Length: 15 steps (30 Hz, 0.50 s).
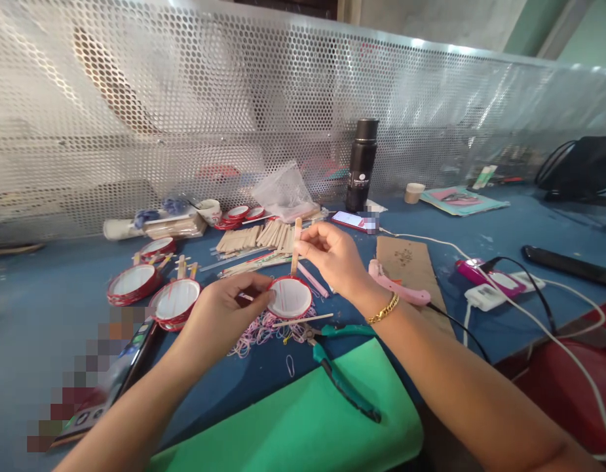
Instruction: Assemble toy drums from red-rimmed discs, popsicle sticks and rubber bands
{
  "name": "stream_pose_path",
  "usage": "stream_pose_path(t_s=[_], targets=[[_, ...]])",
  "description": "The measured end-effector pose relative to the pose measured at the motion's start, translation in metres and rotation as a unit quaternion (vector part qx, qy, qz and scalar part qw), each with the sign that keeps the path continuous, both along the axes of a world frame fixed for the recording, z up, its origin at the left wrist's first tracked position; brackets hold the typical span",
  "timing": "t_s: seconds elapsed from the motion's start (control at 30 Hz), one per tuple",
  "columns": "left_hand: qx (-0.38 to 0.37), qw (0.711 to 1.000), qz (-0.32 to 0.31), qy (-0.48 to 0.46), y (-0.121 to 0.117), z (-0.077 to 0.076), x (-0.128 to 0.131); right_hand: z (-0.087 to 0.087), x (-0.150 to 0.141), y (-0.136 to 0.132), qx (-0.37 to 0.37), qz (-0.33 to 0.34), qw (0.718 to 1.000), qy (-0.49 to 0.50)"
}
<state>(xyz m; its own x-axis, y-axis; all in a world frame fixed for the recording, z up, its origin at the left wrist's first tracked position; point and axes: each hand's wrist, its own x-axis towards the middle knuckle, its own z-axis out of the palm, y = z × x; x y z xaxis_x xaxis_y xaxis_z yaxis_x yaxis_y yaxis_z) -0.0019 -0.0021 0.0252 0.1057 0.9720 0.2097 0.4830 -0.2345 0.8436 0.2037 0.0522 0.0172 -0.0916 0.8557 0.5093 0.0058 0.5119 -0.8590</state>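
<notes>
My left hand (228, 305) pinches the left edge of a small round drum (291, 299) with a white face and red rim. Between the thumb and fingers of my right hand (335, 255) is a wooden craft stick (297, 229), held upright. Its lower end meets the drum's top rim; whether it is fixed there I cannot tell. Below the drum lie a heap of pink and purple cords (256, 334), a thin stick (303, 320) and green-handled pliers (339, 377). To the left sit similar drums (176, 301) with sticks at their rims.
A pink glue gun (405, 293) rests on cardboard (411, 259) at right, near a power strip (504, 282) and trailing cables. Loose craft sticks (238, 240), a black flask (363, 164) and a phone (354, 221) lie farther back. Green sheet (303, 426) covers the front; a perforated metal panel (293, 98) stands behind.
</notes>
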Motion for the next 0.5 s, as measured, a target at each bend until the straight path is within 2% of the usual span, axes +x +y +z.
stream_pose_path(t_s=[0.13, 0.5], targets=[[0.029, 0.999, 0.006, 0.029, -0.0022, 0.0012, 0.0028, 0.0006, -0.0020, -0.0050, 0.012, -0.012, 0.999, -0.027], [0.039, 0.998, -0.004, 0.053, 0.0012, -0.0032, -0.0015, -0.0006, -0.0076, -0.0116, 0.007, 0.013, 0.999, -0.029]])
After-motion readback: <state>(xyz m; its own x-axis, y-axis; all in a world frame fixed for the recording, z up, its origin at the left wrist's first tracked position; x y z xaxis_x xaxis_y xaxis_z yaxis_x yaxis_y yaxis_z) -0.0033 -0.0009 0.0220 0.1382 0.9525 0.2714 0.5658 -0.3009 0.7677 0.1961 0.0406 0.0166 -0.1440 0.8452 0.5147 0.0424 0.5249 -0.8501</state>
